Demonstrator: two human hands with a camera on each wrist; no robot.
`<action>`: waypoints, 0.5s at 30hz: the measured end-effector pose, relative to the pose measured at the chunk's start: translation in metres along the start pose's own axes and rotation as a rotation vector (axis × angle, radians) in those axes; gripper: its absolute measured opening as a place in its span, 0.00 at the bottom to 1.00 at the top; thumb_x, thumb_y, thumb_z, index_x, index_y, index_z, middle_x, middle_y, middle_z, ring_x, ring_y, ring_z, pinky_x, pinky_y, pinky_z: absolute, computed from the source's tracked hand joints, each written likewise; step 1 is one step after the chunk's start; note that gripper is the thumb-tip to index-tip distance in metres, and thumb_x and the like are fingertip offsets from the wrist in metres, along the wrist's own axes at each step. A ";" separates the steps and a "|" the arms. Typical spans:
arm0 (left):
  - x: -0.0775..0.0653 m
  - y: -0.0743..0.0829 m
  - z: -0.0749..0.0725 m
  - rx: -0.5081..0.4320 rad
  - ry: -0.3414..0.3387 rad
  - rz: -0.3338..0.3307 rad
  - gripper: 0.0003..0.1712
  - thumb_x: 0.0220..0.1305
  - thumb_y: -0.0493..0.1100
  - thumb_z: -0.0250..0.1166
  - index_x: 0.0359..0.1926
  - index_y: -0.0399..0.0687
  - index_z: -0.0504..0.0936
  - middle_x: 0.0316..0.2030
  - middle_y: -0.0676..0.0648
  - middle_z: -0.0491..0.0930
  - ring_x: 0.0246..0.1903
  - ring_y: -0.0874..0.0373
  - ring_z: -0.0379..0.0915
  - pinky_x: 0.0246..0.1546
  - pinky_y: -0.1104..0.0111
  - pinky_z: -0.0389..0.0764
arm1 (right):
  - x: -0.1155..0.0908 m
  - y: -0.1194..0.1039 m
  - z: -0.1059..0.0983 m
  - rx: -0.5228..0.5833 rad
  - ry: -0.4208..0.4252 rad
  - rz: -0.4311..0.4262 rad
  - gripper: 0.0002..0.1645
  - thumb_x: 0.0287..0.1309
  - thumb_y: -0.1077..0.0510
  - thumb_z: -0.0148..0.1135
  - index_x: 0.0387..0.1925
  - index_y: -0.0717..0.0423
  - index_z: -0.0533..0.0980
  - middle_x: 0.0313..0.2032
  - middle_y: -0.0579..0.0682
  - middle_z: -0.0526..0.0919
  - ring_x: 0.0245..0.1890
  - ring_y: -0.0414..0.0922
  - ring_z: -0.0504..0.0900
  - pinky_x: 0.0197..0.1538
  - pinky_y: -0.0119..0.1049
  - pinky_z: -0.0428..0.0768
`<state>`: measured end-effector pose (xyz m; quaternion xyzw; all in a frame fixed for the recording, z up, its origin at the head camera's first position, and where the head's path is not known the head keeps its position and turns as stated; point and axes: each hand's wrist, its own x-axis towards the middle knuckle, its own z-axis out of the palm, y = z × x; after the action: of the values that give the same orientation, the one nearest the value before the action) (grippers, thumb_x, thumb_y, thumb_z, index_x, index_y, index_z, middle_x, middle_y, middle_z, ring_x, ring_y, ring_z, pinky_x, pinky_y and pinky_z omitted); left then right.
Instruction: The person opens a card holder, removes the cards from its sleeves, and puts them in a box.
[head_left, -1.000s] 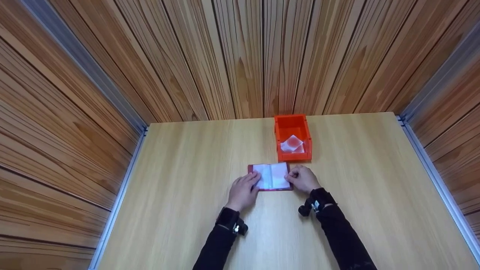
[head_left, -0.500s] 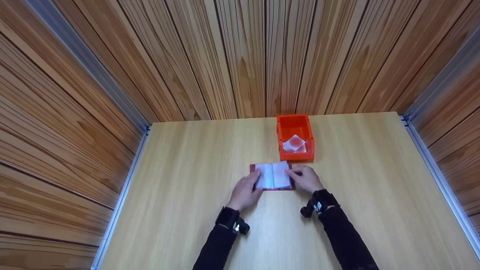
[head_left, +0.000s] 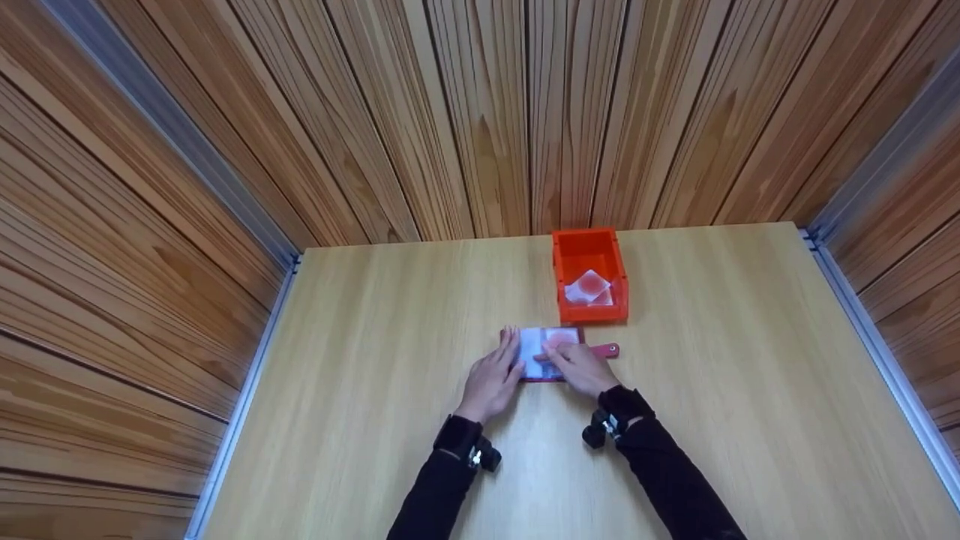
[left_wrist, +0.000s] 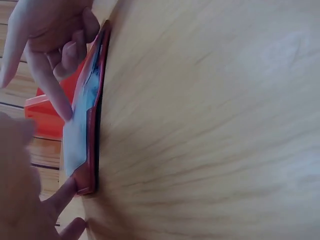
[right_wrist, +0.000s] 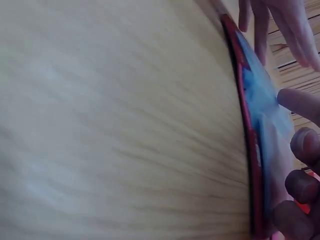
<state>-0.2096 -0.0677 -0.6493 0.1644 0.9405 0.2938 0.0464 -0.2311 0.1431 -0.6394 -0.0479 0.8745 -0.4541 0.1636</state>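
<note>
A small red card holder (head_left: 531,354) lies spread open on the table, with clear plastic sleeves inside. Its snap strap (head_left: 607,350) sticks out on the right. My left hand (head_left: 491,377) rests with straight fingers on the holder's left edge, a fingertip pressing the red cover corner in the left wrist view. Over the right half is my right hand (head_left: 583,369), its index finger extended and touching the sleeve near the fold. Its other fingers curl loosely, as the right wrist view shows. A pinkish round print shows on the right-hand page (head_left: 561,337), partly hidden by that hand.
An orange plastic bin (head_left: 592,314) stands just beyond the holder, with a few cards (head_left: 589,285) bearing reddish circles inside. The light wood table (head_left: 405,315) is enclosed by wood-panelled walls (head_left: 480,150) at the back and sides.
My right hand has let go of the right sleeve's edge and moved left across the page to the fold. The strap and reddish print are now visible. My left fingers have straightened.
</note>
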 end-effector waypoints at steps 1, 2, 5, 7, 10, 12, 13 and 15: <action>0.000 0.001 0.000 0.025 -0.015 -0.003 0.33 0.82 0.50 0.45 0.81 0.45 0.56 0.80 0.42 0.56 0.76 0.43 0.60 0.73 0.45 0.63 | 0.000 0.000 0.001 -0.020 0.003 -0.002 0.29 0.78 0.37 0.48 0.55 0.50 0.86 0.28 0.45 0.76 0.34 0.45 0.75 0.37 0.36 0.68; -0.001 0.002 0.001 0.052 -0.030 -0.006 0.32 0.82 0.50 0.45 0.81 0.46 0.58 0.80 0.43 0.57 0.77 0.44 0.59 0.74 0.45 0.62 | 0.000 0.000 0.001 -0.039 0.006 -0.011 0.29 0.78 0.37 0.49 0.55 0.50 0.86 0.24 0.45 0.72 0.30 0.44 0.73 0.35 0.34 0.66; -0.001 0.004 0.002 0.120 -0.060 -0.017 0.31 0.82 0.50 0.46 0.79 0.46 0.62 0.79 0.46 0.61 0.78 0.48 0.58 0.75 0.48 0.60 | 0.000 0.000 0.002 -0.089 0.010 -0.036 0.27 0.76 0.37 0.51 0.50 0.48 0.88 0.20 0.43 0.70 0.25 0.43 0.71 0.32 0.34 0.66; -0.001 0.005 0.002 0.158 -0.070 -0.022 0.30 0.82 0.50 0.46 0.79 0.46 0.63 0.78 0.47 0.62 0.78 0.49 0.57 0.75 0.49 0.60 | 0.000 0.000 0.002 -0.119 0.005 -0.057 0.26 0.75 0.36 0.54 0.50 0.47 0.88 0.22 0.44 0.76 0.29 0.44 0.76 0.36 0.36 0.71; -0.001 0.007 0.001 0.185 -0.085 -0.031 0.30 0.82 0.50 0.46 0.79 0.46 0.63 0.78 0.47 0.63 0.78 0.50 0.57 0.76 0.50 0.59 | -0.001 0.002 0.001 -0.164 -0.007 -0.081 0.24 0.73 0.37 0.58 0.56 0.46 0.86 0.42 0.47 0.89 0.47 0.47 0.84 0.54 0.44 0.79; -0.002 0.007 0.000 0.189 -0.091 -0.031 0.30 0.82 0.50 0.46 0.79 0.46 0.63 0.78 0.47 0.63 0.78 0.50 0.57 0.76 0.50 0.59 | -0.001 0.004 -0.002 -0.199 -0.016 -0.091 0.26 0.71 0.41 0.63 0.65 0.45 0.81 0.59 0.49 0.86 0.61 0.49 0.81 0.66 0.50 0.77; -0.002 0.007 -0.001 0.188 -0.096 -0.032 0.31 0.82 0.50 0.46 0.79 0.46 0.63 0.78 0.47 0.63 0.78 0.50 0.57 0.76 0.50 0.58 | -0.002 0.006 -0.004 -0.222 -0.013 -0.093 0.29 0.70 0.43 0.65 0.68 0.44 0.77 0.64 0.48 0.83 0.65 0.50 0.79 0.69 0.52 0.74; -0.002 0.008 -0.002 0.193 -0.099 -0.031 0.31 0.82 0.50 0.46 0.79 0.46 0.63 0.78 0.47 0.62 0.78 0.50 0.57 0.77 0.50 0.58 | -0.001 0.009 -0.010 -0.279 0.001 -0.100 0.33 0.66 0.47 0.70 0.71 0.44 0.74 0.65 0.50 0.82 0.64 0.51 0.79 0.69 0.53 0.75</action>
<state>-0.2055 -0.0633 -0.6436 0.1680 0.9634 0.1925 0.0812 -0.2328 0.1567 -0.6411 -0.1134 0.9257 -0.3358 0.1321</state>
